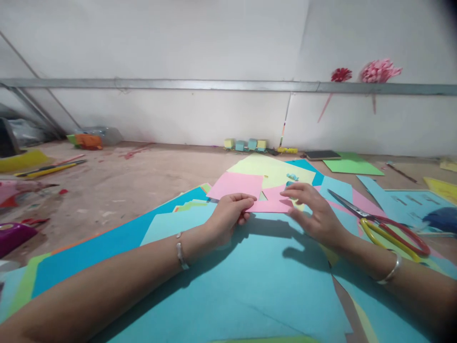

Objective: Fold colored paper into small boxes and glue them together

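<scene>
My left hand (228, 216) pinches the near edge of a pink paper sheet (237, 185), thumb on top and fingers curled under it. My right hand (314, 212) rests beside it with fingers spread and bent over the pink paper's right part, fingertips touching it. The pink sheet lies on a pale yellow-green sheet (271, 169) and on large light blue sheets (250, 276) that cover the near table. A small blue folded paper piece (292, 176) sits just beyond my right fingers. Both wrists wear silver bangles.
Scissors (382, 224) with red and yellow handles lie open to the right. Coloured paper cubes (245, 144) line the wall, near a dark notebook (322, 155) and green sheet (352, 164). Pencils (50, 168) and a purple object (14, 236) lie left. Red and pink paper flowers (378, 71) hang on the rail.
</scene>
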{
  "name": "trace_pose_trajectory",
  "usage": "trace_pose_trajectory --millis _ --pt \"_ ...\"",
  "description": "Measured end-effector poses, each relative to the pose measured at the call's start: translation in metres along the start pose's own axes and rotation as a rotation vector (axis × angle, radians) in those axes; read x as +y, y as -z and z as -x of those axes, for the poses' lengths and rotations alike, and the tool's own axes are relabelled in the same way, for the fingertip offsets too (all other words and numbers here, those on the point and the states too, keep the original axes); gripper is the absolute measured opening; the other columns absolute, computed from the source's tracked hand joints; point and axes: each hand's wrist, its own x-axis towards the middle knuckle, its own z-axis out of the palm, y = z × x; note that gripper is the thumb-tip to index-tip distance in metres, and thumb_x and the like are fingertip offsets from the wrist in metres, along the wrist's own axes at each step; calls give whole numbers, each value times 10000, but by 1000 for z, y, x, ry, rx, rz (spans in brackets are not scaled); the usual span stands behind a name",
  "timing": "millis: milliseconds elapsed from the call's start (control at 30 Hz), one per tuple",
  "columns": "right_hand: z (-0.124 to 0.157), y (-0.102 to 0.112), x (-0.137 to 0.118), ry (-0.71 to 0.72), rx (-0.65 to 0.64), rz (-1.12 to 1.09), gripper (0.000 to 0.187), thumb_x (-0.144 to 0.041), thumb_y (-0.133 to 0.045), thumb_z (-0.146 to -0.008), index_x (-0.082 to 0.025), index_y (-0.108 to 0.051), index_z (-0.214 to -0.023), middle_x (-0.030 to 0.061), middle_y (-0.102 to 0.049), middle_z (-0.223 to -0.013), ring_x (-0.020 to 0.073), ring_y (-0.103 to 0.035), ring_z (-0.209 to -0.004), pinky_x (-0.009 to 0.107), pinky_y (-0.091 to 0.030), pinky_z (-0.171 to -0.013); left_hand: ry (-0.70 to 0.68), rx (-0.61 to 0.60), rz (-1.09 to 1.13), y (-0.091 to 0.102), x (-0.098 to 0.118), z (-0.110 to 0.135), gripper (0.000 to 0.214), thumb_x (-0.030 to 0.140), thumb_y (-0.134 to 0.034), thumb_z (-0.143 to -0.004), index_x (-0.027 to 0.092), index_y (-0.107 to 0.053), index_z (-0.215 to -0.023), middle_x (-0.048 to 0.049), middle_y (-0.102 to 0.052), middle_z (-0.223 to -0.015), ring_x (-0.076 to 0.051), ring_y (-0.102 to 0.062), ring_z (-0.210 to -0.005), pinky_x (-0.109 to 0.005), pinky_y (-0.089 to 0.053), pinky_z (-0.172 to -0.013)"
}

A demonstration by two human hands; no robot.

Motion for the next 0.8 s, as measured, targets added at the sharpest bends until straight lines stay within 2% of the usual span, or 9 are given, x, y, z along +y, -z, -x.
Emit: trace_pose_trajectory --millis 67,133,200,267,367,500,667,733,800 --pt "1 1 7 295 14 251 332 -443 -647 -828 -213 -701 -1061 150 -611 -1191 307 -552 -1109 445 -458 -872 24 -10 5 -1 -1 1 100 174 -688 -716 101 -671 -782 13 -511 -595 -37 -392 -444 -163 -249 -383" --pt "2 0 11 397 25 374 190 -315 -588 -884 -229 -718 -992 120 -676 -1060 267 -598 -989 418 -452 -824 67 -42 -4 -2 -3 3 95 199 -685 -742 112 -661 -771 18 -495 -561 -44 -387 -438 -161 -254 -378" --pt "2 -1 10 348 15 326 212 -242 -509 -920 -220 -716 -881 88 -707 -879 220 -617 -840 370 -456 -756 105 -95 -32 -2 -4 5 185 300 -652 -798 122 -645 -750 5 -501 -552 -57 -397 -429 -171 -268 -369" --pt "2 0 6 206 -39 201 229 -269 -508 -919 -197 -695 -809 71 -694 -770 192 -601 -728 328 -460 -682 73 -115 -81 -1 -6 5 339 447 -585 -842 128 -633 -735 -21 -530 -585 -73 -422 -428 -193 -303 -370" --pt "0 2 -2 -41 -134 59 207 -315 -551 -886 -179 -673 -789 26 -647 -668 150 -539 -600 279 -425 -577 -139 -100 -183 0 -7 6 464 569 -527 -843 128 -647 -763 -44 -559 -663 -98 -471 -480 -225 -386 -426" --pt "-1 3 -8 -198 -188 -39 168 -307 -588 -830 -172 -677 -782 4 -623 -649 134 -513 -584 258 -395 -553 -345 -140 -332 1 -4 5 319 446 -663 -763 132 -667 -819 -24 -571 -687 -110 -494 -574 -220 -407 -500" --pt "0 2 -8 -222 -186 -66 178 -319 -617 -803 -181 -697 -882 23 -682 -771 147 -560 -637 261 -429 -570 -368 -75 -375 2 -6 4 166 306 -665 -728 141 -643 -731 33 -503 -564 -84 -420 -510 -203 -324 -469" --pt "1 1 -7 -189 -155 -34 202 -329 -640 -797 -192 -697 -934 38 -713 -868 154 -585 -676 268 -450 -597 -372 -74 -380 2 -7 3 140 281 -661 -725 142 -645 -727 31 -513 -565 -85 -426 -511 -204 -323 -472" --pt "2 1 -8 -158 -140 -7 186 -326 -646 -800 -198 -697 -925 34 -718 -853 151 -586 -670 269 -451 -605 -363 -102 -401 1 -7 3 120 260 -663 -718 140 -650 -718 20 -532 -573 -90 -444 -518 -208 -331 -478"
